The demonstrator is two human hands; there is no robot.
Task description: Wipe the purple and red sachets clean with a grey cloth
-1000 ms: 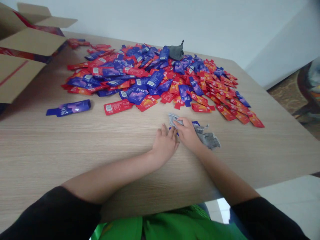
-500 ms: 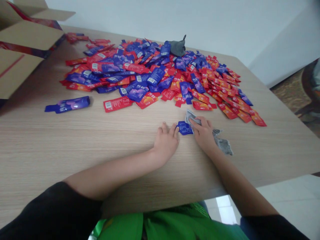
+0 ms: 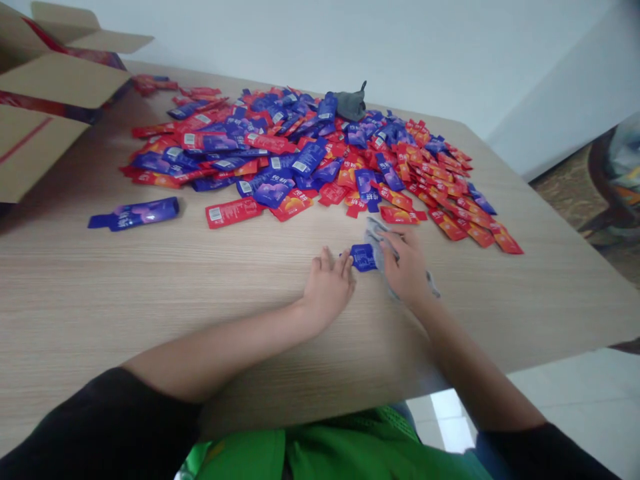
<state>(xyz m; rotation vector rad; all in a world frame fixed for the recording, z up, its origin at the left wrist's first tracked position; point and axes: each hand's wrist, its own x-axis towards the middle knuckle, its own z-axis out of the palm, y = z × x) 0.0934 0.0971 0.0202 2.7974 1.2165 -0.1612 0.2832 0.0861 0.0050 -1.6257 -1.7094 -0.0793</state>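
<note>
A blue sachet (image 3: 363,257) lies flat on the table between my hands. My left hand (image 3: 329,285) rests on the table with its fingers spread, the fingertips on the sachet's narrow left end. Bunched under my right hand (image 3: 406,261) is a grey cloth (image 3: 374,233), which covers the right part of the sachet; its loose end trails out to the right of my wrist. Beyond both hands lies a large pile of red and blue sachets (image 3: 310,157). One red sachet (image 3: 234,213) and one blue sachet (image 3: 145,214) lie apart at the near left of the pile.
An open cardboard box (image 3: 65,80) with its flaps out stands at the far left. A dark grey cloth bundle (image 3: 351,105) sits behind the pile. The wooden table (image 3: 150,287) meets a pale wall at the back; its right edge slopes away beside a tiled floor.
The cloth under my right hand has shifted slightly left over the blue sachet, and its trailing end has drawn in closer to the wrist. My left hand stays at the sachet's end.
</note>
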